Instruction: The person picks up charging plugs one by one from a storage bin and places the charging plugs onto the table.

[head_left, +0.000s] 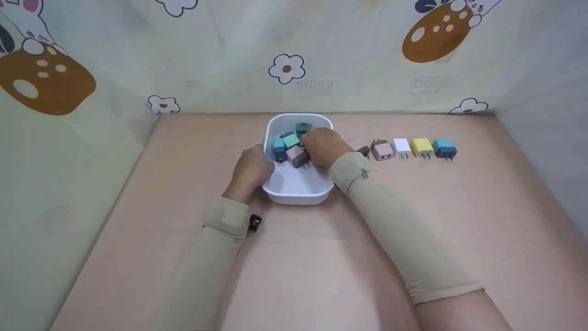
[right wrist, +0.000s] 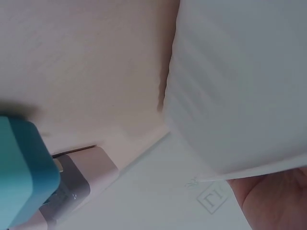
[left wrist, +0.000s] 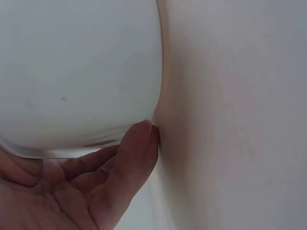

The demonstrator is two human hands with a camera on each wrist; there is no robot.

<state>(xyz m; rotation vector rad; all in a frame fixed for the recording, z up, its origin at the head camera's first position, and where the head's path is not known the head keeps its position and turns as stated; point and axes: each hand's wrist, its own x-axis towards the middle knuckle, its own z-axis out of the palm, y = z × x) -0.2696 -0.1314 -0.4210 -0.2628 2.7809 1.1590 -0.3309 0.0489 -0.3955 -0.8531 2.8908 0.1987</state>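
Left fingers [left wrist: 133, 155] hold tub [head_left: 298, 199]; right fingers [head_left: 311, 138] inside.

the tub [head_left: 297, 186] is white, one plug [head_left: 421, 146] yellow, the backdrop [head_left: 321, 50] flowered

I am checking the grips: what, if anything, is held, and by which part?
The left hand holds the white container by its left side; whether the right hand holds anything cannot be told.
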